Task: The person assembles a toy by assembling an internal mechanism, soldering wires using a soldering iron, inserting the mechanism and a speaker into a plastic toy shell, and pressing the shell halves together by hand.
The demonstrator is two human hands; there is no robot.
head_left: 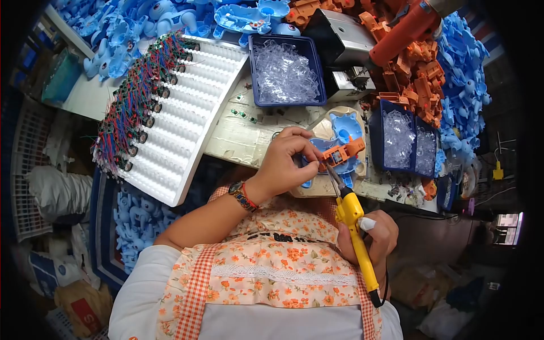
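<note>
My right hand is wrapped round a yellow corded hand tool; a white wrap covers one finger. The tool's slim metal tip reaches the near side of an orange plastic housing. This housing rests over a light blue animal-shaped toy shell, lying in a pale holder. At the housing's left edge, my left hand is closed in a pinch of thumb and finger. Whatever sits between those fingertips is too small to make out.
A white ridged foam tray carries wired round parts on the left. Clear plastic pieces fill a blue bin behind and other bins at right. Blue shells and orange housings are heaped beyond. An orange-red cylinder juts overhead.
</note>
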